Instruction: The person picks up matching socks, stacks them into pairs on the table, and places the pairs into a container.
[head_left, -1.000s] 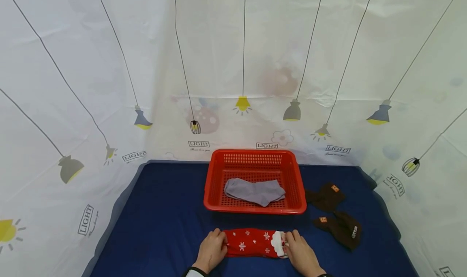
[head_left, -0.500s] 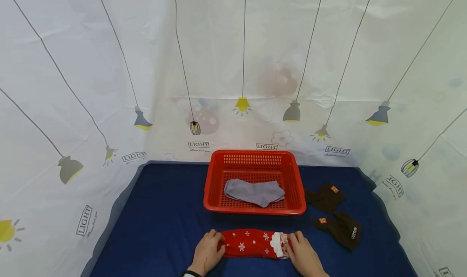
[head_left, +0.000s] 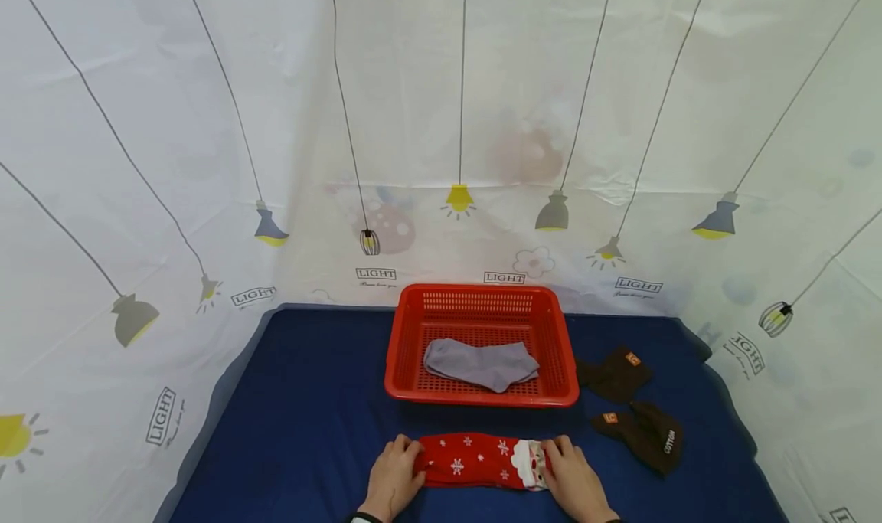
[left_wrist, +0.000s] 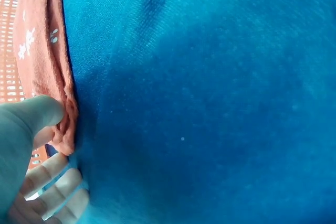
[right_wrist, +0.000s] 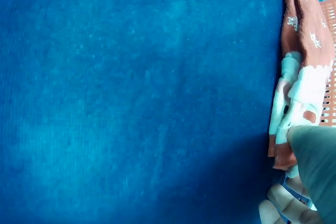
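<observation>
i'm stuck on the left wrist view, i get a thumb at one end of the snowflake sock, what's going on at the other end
Observer: The right hand is there, its thumb touching the white patterned part of the red sock.
Operator: ok and i only catch a bit of the basket behind it, anything lying inside
Observer: Yes, grey socks lie across its bottom, laid together; the head view shows them clearly.
</observation>
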A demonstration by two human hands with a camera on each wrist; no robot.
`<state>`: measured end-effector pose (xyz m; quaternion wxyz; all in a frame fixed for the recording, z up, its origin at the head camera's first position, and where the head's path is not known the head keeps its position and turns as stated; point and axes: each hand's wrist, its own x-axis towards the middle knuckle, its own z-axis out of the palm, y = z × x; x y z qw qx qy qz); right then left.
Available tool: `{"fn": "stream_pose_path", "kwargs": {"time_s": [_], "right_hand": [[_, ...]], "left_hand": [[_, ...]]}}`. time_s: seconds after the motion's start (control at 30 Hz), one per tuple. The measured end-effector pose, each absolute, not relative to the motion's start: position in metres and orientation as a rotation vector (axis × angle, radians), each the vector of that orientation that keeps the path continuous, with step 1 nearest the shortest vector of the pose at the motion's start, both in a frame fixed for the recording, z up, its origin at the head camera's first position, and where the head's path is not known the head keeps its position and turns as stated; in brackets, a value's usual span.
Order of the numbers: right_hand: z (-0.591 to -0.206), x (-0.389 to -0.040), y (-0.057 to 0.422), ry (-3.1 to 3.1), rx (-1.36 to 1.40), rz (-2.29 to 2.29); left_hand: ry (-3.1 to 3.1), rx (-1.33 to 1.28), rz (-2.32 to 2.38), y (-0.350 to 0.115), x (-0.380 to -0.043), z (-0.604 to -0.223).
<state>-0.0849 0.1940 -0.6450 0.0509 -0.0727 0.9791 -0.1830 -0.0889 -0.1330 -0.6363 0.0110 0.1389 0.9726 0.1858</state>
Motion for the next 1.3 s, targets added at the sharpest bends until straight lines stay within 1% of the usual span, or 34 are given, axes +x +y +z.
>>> {"fn": "stream_pose_path", "kwargs": {"time_s": [0.37,0.77,1.0,1.3], "right_hand": [[-0.644,-0.083,0.189,3.013,-0.29,-0.496],[-0.648,-0.082,0.183,3.042,-0.367,-0.445],[-0.655,-0.077,0.181,3.182,-0.473,-0.467],[-0.655,-0.078,0.181,3.111,-0.448,-0.474]], "left_hand": [[3.102,0.444,0.464,-0.125,-0.089,-0.637],[3.085,0.45,0.439,-0.12,-0.091,-0.636],[3.106,0.483,0.422,-0.118,-0.092,-0.636],[3.037,0.449,0.456,-0.114,-0.094,-0.636]]}}
